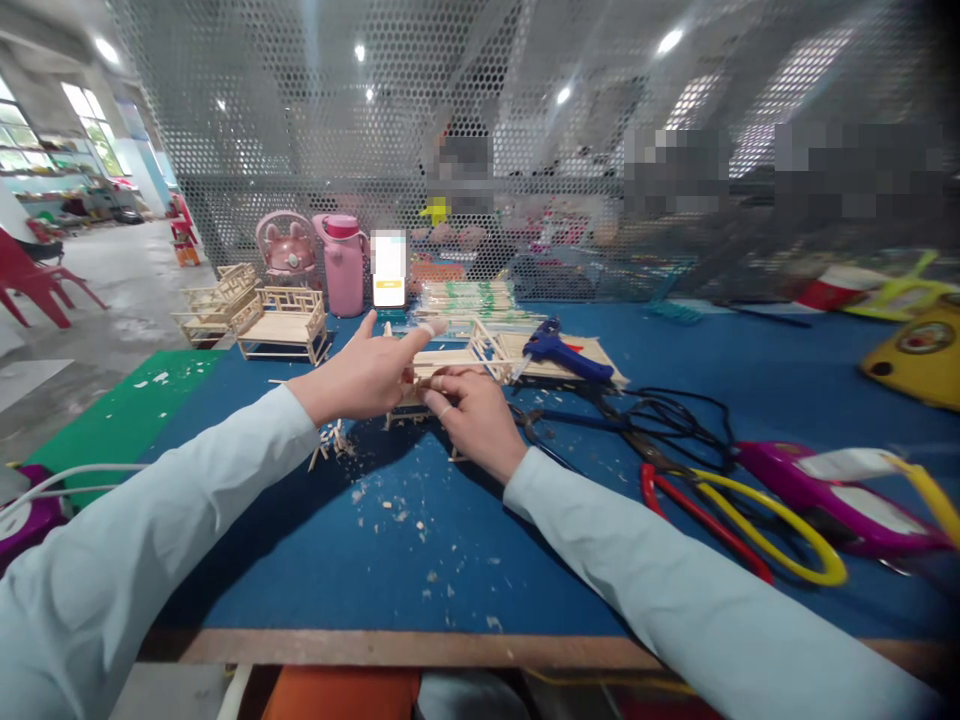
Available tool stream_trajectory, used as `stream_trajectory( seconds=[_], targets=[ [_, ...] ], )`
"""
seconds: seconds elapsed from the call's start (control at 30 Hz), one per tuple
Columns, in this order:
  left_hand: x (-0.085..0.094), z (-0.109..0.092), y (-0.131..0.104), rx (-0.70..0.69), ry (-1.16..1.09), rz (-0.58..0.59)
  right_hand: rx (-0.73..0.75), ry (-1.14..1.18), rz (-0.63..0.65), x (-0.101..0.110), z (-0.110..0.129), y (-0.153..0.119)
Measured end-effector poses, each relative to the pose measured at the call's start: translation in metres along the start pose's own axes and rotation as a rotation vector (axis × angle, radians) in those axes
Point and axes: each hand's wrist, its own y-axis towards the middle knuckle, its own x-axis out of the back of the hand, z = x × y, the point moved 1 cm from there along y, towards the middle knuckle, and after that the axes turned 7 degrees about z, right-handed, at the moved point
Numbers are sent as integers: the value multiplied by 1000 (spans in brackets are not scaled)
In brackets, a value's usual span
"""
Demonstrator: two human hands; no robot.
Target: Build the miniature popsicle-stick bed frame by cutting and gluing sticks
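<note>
Mid-table stands a small wooden stick frame, partly covered by both hands. My left hand reaches over its left side, index finger stretched across the top and the other fingers curled at the front edge. My right hand is at the front of the frame, thumb and fingers pinched together near the left fingertips. Whatever lies between the right fingertips is too small to name. Just right of the frame, a blue glue gun rests on a flat panel of sticks.
Finished stick models stand at the back left, beside a pink flask and a lit phone. Packs of sticks lie behind. Red and yellow-handled pliers, black cable and a purple power strip occupy the right.
</note>
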Motion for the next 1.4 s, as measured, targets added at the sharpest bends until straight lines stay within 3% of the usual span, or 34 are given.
stream_trajectory(
  seconds=[0.17,0.8,1.07,1.17,1.27,1.33,1.4],
  targets=[
    [0,1,0,-4,-19,3,-7,8,29,1,1,0],
    [-1,1,-1,-7,-58,-10,-77,30,-52,-3,4,0],
    [-2,-6,-5,-35,47,-19,-72,14,-32,-3,3,1],
    [-2,-8,-12,-62,76,-102,-61,14,-47,-4,2,1],
    [-4,-10,-23,-75,-56,-311,-48,46,-73,-6,0,1],
    [-7,-9,-32,46,-319,-546,-47,75,-78,-7,-1,1],
    [-14,-7,-40,267,-646,-730,-54,81,-77,-7,-1,1]
  ],
)
